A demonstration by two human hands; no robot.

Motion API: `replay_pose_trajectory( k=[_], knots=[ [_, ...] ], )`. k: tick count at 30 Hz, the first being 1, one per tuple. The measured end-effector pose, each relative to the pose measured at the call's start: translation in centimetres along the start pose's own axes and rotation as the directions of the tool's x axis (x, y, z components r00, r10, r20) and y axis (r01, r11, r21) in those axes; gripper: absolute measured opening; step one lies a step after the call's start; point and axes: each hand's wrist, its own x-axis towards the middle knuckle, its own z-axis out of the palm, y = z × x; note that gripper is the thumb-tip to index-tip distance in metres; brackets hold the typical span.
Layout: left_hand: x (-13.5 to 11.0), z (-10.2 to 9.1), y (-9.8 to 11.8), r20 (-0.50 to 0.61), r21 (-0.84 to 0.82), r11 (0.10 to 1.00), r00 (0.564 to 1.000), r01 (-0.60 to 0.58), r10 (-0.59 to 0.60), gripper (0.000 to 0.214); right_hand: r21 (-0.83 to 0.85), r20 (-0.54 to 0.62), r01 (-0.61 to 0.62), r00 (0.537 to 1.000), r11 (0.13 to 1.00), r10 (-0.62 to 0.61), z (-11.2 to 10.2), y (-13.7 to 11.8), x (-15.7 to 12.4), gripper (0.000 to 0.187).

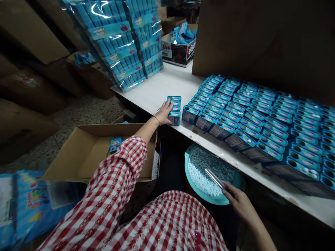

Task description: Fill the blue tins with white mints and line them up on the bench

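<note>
My left hand (164,112) reaches out to the white table (162,87) and closes round a short row of small blue boxes (175,108) near its front edge. My right hand (239,203) is low, beside a teal basin (209,198) of small white candies (202,174) under the table. It grips a clear tube (214,178) that points into the candies. Many open blue boxes (261,122) stand in rows across the table to the right of the left hand.
An open cardboard carton (89,150) sits on the floor at the left with one blue pack inside. Shrink-wrapped blue packs (123,42) lean at the table's far left. A printed box (179,48) stands at the back. A large cardboard wall (261,38) rises behind the rows.
</note>
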Motion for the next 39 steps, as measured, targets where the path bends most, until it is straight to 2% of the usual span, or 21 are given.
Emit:
replay_pose_trajectory(
  k=[5, 10, 14, 17, 21, 23, 25, 27, 30, 32, 34, 36, 37, 38, 39],
  knots=[
    [3.0, -0.6, -0.6, 0.142, 0.008, 1.000, 0.990, 0.004, -0.005, 0.103, 0.057, 0.047, -0.009, 0.999, 0.998, 0.006, 1.2, -0.7, -0.3, 0.047],
    [4.7, -0.4, -1.3, 0.138, -0.014, 0.999, 0.989, -0.048, 0.050, 0.088, 0.087, 0.052, -0.047, 0.998, 0.995, 0.043, 2.1, -0.5, -0.2, 0.048],
    [8.3, -0.2, -2.3, 0.194, 0.056, 0.992, 0.976, -0.112, 0.099, 0.081, 0.113, 0.042, -0.062, 0.997, 0.992, 0.058, 2.1, -0.6, 0.3, 0.048],
    [12.2, 1.0, -2.6, 0.216, 0.088, 0.988, 0.971, -0.124, 0.103, 0.080, 0.122, 0.023, -0.072, 0.997, 0.990, 0.070, 2.0, -0.8, 0.4, 0.048],
    [17.1, 3.6, -1.7, 0.237, 0.068, 0.979, 0.956, -0.192, 0.171, 0.079, 0.130, -0.016, -0.098, 0.995, 0.987, 0.101, 2.1, -0.8, -0.1, 0.050],
    [18.5, 4.8, -0.7, 0.255, 0.071, 0.981, 0.954, -0.181, 0.157, 0.083, 0.141, -0.039, -0.109, 0.993, 0.984, 0.115, 2.2, -0.4, -0.4, 0.049],
    [18.6, 5.1, 0.1, 0.223, 0.071, 0.986, 0.966, -0.148, 0.129, 0.086, 0.158, -0.057, -0.129, 0.989, 0.979, 0.140, 2.4, 0.2, -0.5, 0.048],
    [17.2, 4.1, 0.3, 0.117, 0.046, 0.988, 0.983, -0.146, 0.140, 0.084, 0.178, -0.081, -0.160, 0.981, 0.971, 0.176, 2.6, 1.2, -0.5, 0.048],
    [11.8, -0.2, -1.7, -0.140, 0.026, 0.988, 0.978, -0.154, 0.156, 0.069, 0.203, -0.112, -0.226, 0.961, 0.953, 0.252, 3.2, 2.9, -0.1, 0.055],
    [6.0, -4.4, -4.4, -0.344, 0.055, 0.998, 0.938, -0.030, 0.047, 0.054, 0.222, -0.105, -0.283, 0.944, 0.933, 0.312, 3.8, 3.6, 0.5, 0.064],
    [-1.5, -8.4, -6.9, -0.498, 0.097, 0.973, 0.856, 0.211, -0.136, 0.038, 0.249, -0.072, -0.343, 0.926, 0.906, 0.370, 4.5, 3.7, 1.2, 0.075],
    [-9.6, -11.2, -8.8, -0.511, 0.173, 0.851, 0.784, 0.496, -0.353, 0.029, 0.267, -0.027, -0.392, 0.910, 0.880, 0.413, 5.0, 3.2, 1.8, 0.082],
    [-13.4, -11.9, -9.4, -0.460, 0.225, 0.749, 0.746, 0.623, -0.482, 0.028, 0.269, -0.009, -0.406, 0.906, 0.873, 0.424, 5.0, 2.8, 2.0, 0.085],
    [-16.8, -12.1, -9.8, -0.345, 0.293, 0.643, 0.705, 0.708, -0.619, 0.029, 0.269, 0.002, -0.411, 0.905, 0.871, 0.426, 5.0, 2.5, 2.2, 0.086],
    [-19.8, -11.8, -10.1, -0.185, 0.364, 0.548, 0.635, 0.753, -0.750, 0.034, 0.267, 0.005, -0.410, 0.905, 0.872, 0.425, 5.0, 2.2, 2.3, 0.086]
  ],
)
